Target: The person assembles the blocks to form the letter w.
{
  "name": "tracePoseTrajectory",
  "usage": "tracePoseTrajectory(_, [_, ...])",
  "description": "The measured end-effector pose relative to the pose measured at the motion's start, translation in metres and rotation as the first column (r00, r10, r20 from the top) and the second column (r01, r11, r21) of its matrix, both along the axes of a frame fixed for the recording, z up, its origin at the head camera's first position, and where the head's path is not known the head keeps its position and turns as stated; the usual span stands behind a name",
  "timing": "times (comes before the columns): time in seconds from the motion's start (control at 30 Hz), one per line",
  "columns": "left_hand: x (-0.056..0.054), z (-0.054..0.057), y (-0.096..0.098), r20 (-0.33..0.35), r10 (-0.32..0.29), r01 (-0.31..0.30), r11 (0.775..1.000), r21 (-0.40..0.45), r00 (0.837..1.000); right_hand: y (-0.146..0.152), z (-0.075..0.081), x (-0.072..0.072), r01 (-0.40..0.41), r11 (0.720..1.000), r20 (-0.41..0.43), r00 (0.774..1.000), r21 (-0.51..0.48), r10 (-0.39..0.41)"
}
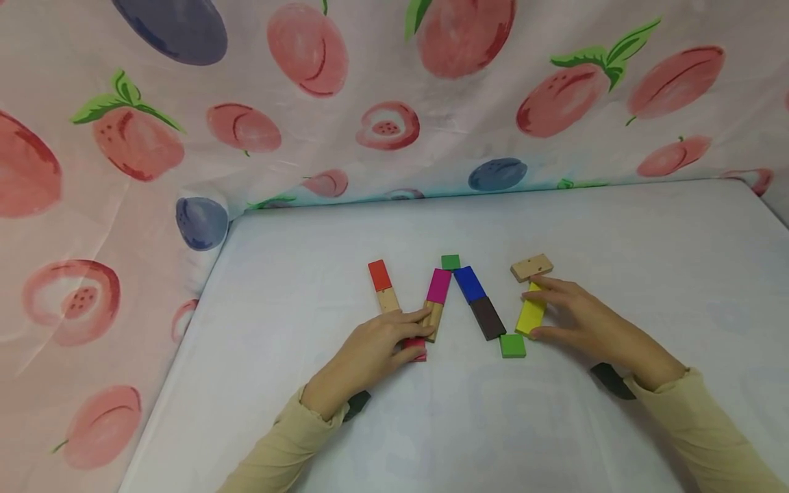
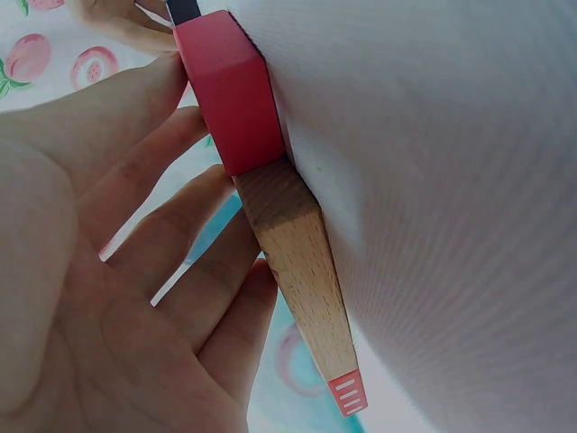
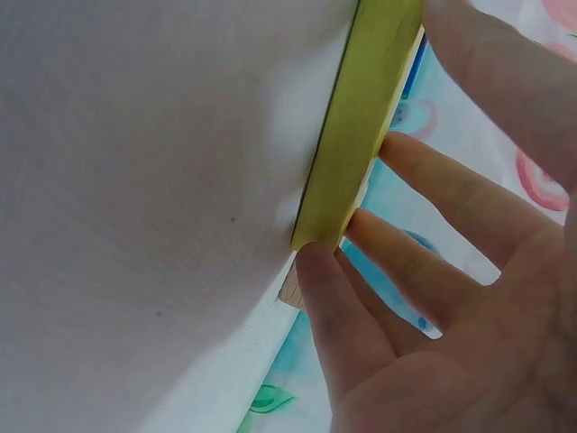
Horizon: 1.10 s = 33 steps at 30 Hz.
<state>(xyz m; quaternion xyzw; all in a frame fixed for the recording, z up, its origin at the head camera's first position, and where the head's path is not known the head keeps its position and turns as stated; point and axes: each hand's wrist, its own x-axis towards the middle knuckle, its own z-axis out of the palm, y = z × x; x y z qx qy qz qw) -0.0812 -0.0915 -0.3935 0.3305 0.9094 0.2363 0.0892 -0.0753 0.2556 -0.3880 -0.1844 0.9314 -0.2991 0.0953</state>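
In the head view, my left hand (image 1: 376, 349) lies across the lower part of a zigzag of flat blocks. Its fingers are loosely bent, touching the red block (image 2: 239, 99) and a plain wooden block (image 2: 302, 262); another plain wooden block (image 1: 389, 300) is partly covered by it. At the zigzag's right end, the right hand (image 1: 579, 318) holds the yellow block (image 1: 531, 315) lengthwise, thumb at the near end and fingers at the far end. In the right wrist view, fingertips touch the yellow block's edge. A speckled wooden block (image 1: 532, 267) sits just beyond it.
An orange-red block (image 1: 380, 275) starts the row on the left. Between the hands lie a magenta block (image 1: 439, 285), a small green block (image 1: 451, 261), a blue block (image 1: 470, 283), a dark brown block (image 1: 487, 318) and another green block (image 1: 513, 346). Fruit-patterned cloth (image 1: 444, 103) hangs behind the white table (image 1: 431, 431).
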Motion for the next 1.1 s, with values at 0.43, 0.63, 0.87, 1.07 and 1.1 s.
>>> tracePoseTrajectory(0.43, [0.0007,-0.0003,-0.0006,0.001,-0.002,0.002,1.0,-0.001,1.0,-0.003,-0.0006,-0.0007,-0.008,0.999,0.029,1.0,0.037,0.007])
tracePoseTrajectory(0.63, [0.0002,0.0,-0.0004,0.001,-0.002,0.002,1.0,-0.008,1.0,-0.0042,0.0,-0.001,-0.011,0.999,0.036,0.999,0.037,0.01])
tracePoseTrajectory(0.87, [-0.0007,-0.0001,-0.0001,0.005,-0.007,0.007,1.0,-0.006,1.0,-0.0053,-0.0002,-0.0002,-0.002,0.999,0.047,0.999,0.044,0.0])
tracePoseTrajectory(1.07, [-0.001,-0.0013,-0.0004,0.006,-0.009,0.009,1.0,-0.003,1.0,-0.0054,-0.0007,0.0,0.003,0.999,0.048,0.999,0.044,-0.005])
tracePoseTrajectory(1.1, [-0.0011,-0.0015,-0.0003,0.006,-0.009,0.009,1.0,-0.004,1.0,-0.0053,-0.0008,-0.0001,0.002,0.999,0.047,0.999,0.043,-0.004])
